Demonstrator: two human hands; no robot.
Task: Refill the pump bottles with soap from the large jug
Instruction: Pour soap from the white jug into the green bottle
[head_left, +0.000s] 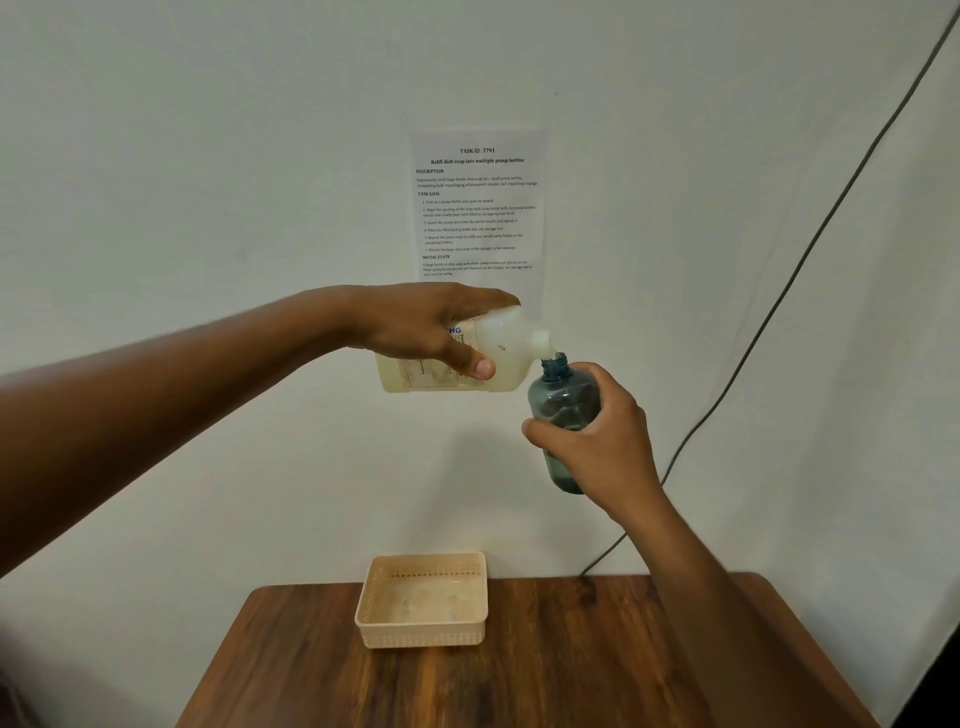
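My left hand (431, 327) grips a translucent white soap jug (506, 343), tipped on its side high above the table. The jug's spout points right and down and meets the open threaded neck of a tinted blue-grey bottle (563, 400). My right hand (597, 441) holds that bottle around its middle, upright with a slight tilt; no pump head is on it. I cannot tell from here whether soap is flowing. The jug's label side faces me, partly hidden by my fingers.
A beige perforated plastic basket (363, 608) sits at the back of the brown wooden table (545, 675), with nothing in it. A printed task sheet (478, 208) is taped to the white wall. A dark cable (753, 353) runs down the wall at the right.
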